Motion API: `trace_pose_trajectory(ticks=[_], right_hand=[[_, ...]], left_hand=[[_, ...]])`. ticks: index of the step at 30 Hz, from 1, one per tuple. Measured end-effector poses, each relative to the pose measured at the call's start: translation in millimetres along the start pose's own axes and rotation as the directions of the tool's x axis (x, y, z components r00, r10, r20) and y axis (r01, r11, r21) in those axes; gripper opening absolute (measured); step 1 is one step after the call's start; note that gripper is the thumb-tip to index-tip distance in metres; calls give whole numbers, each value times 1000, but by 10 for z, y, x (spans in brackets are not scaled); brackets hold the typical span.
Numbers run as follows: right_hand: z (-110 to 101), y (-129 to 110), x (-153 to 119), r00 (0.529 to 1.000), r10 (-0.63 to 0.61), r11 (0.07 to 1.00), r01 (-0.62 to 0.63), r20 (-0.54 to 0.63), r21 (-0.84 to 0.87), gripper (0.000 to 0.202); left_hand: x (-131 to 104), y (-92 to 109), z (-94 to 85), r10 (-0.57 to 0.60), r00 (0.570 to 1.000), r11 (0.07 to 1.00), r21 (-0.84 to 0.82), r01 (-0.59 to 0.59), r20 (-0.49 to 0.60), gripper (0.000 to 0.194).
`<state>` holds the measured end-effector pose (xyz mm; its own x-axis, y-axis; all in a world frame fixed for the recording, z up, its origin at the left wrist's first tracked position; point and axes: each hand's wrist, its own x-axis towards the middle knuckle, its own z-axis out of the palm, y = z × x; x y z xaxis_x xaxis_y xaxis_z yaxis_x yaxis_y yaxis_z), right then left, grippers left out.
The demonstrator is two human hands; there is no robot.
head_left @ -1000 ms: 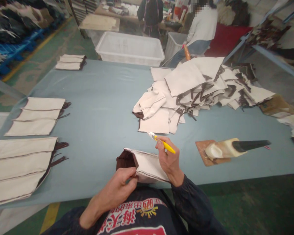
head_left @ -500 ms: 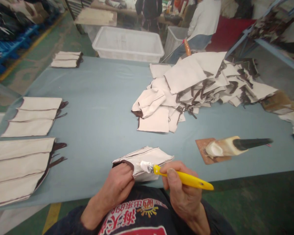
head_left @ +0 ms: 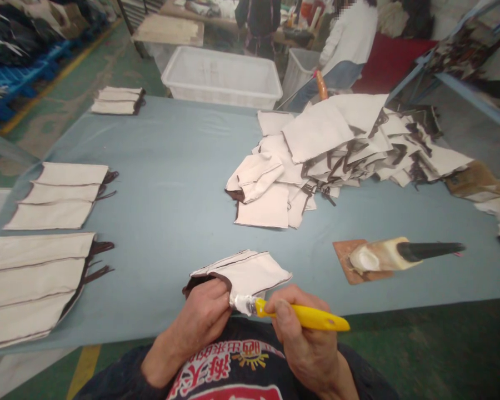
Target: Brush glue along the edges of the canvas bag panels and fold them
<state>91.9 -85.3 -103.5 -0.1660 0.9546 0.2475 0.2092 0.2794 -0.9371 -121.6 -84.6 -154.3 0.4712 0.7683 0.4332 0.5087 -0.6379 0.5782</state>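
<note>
My left hand (head_left: 206,314) is closed on the dark-trimmed edge of a cream fabric piece (head_left: 254,272) at the table's near edge. My right hand (head_left: 302,339) grips a brush (head_left: 316,318) by its yellow handle. White paste coats the bristles, which touch the fabric edge beside my left fingers. To the right, a container of white paste (head_left: 366,258) with a dark handle in it lies tilted on a brown square (head_left: 344,269).
Overlapping rows of cream pieces (head_left: 37,278) lie at the left of the blue table (head_left: 170,194). A large heap of similar pieces (head_left: 316,130) covers the back right. Beyond stand a white tub (head_left: 220,91) and a person in white (head_left: 350,33).
The brush has moved down and left, from over the fabric's face to its edge by my left fingers. The fabric edge has opened wider around my left hand.
</note>
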Motion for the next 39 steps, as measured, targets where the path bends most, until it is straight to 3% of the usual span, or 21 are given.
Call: trace_pose_trajectory(ticks=[5,9,13,17,21,25,28,30,32,35,39], right_hand=[[5,-5,19,998,41,998,-39,-46,59,36],[23,29,18,1000,24,996,-26,15,91,30],[37,99,15,995,58,983,-44,-75,179,29],[72,104,44,997,71,965,-63,-25,253,29],[115,60,106,981,114,946,-59,-155,319,35],[113,46,111,984,169,923,-138,-54,359,38],[39,57,131,967,219,917,-158,-130,366,42],[-28,66,174,950,221,925,-133,-220,355,43],[-82,68,221,942,193,932,-88,-276,350,43],[-110,56,261,952,125,937,-20,-280,349,42],[-49,100,251,977,29,940,46,-210,339,38]], left_hand=[[-1,-16,3,29,1000,999,40,-29,0,25],[25,-16,10,33,999,999,22,-33,-18,23],[54,-2,2,49,998,998,30,-48,-30,23],[69,16,-6,44,997,999,35,-42,-58,23],[67,19,5,37,997,998,53,-33,-61,23],[39,13,28,-2,998,1000,8,3,-60,25],[46,41,11,-181,983,977,-121,174,-43,28],[92,82,-33,-406,913,876,-274,398,27,24],[160,124,-97,-562,817,699,-454,553,132,17],[243,158,-178,-595,756,459,-658,598,272,22],[245,171,-181,-557,739,302,-737,604,378,31]])
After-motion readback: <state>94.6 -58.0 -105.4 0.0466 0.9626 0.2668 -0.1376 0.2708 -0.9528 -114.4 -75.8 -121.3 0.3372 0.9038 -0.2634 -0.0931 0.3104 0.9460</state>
